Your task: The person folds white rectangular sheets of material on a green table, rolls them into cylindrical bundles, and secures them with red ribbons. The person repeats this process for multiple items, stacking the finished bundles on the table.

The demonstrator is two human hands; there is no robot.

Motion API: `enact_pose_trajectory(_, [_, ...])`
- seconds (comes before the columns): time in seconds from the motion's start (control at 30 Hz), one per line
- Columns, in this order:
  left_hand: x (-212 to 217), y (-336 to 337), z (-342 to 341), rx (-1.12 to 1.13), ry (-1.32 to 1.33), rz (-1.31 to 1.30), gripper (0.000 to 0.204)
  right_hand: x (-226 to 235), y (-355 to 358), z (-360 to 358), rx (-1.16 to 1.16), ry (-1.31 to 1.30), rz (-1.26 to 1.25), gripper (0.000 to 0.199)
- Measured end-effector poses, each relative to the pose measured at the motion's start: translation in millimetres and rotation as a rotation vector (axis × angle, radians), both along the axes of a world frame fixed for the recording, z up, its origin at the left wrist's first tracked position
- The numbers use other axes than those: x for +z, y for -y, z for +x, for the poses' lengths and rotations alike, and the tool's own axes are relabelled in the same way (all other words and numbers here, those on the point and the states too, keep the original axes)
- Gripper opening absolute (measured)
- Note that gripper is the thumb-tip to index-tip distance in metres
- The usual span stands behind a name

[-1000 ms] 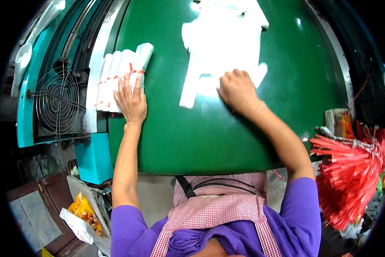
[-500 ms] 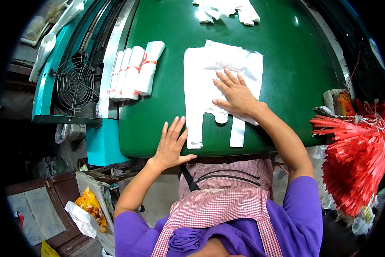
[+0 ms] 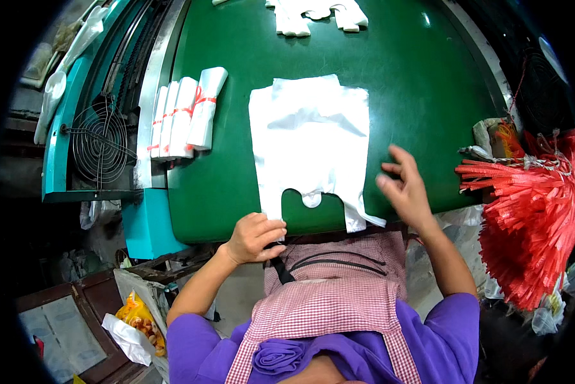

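Head view, left hand (image 3: pixel 254 238): fingers closed on the left handle end of the white bags (image 3: pixel 310 144).
Right hand (image 3: pixel 407 192): empty, fingers loosely bent and spread, just right of the bags.
White bags: flat on the green surface (image 3: pixel 434 109), handles toward the person.
Rolled bundles (image 3: pixel 205 115): left, red-tied.
Red strips (image 3: pixel 524 224): hanging at right.
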State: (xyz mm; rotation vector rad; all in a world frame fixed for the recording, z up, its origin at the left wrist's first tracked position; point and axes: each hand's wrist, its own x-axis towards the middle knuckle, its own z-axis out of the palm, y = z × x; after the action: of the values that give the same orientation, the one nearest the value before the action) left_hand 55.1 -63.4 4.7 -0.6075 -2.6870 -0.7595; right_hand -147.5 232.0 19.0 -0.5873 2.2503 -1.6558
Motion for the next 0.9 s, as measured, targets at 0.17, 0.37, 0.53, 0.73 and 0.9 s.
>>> enact_pose_trajectory(0.17, [9,7,-40,0.696,0.210,0.687,0.066,-5,55,-67,0.016,0.244,-0.159,0.070])
enact_pose_trajectory(0.37, [9,48,-102,0.703,0.454,1.256,0.089,-3,117,-53,0.284,-0.440,0.102,0.063])
enact_pose_trajectory(0.53, [18,49,-141,0.799,0.436,1.067,0.089,-29,117,-41,0.081,-0.669,0.332,0.069])
enact_pose_trajectory(0.73, [5,54,-190,0.842,0.432,0.877,0.088,-20,96,-22,0.084,-0.716,0.274,0.069])
enact_pose_trajectory(0.9, [-7,37,-194,0.785,0.159,0.504,0.079,-7,93,-16,0.344,-0.835,0.511,0.062])
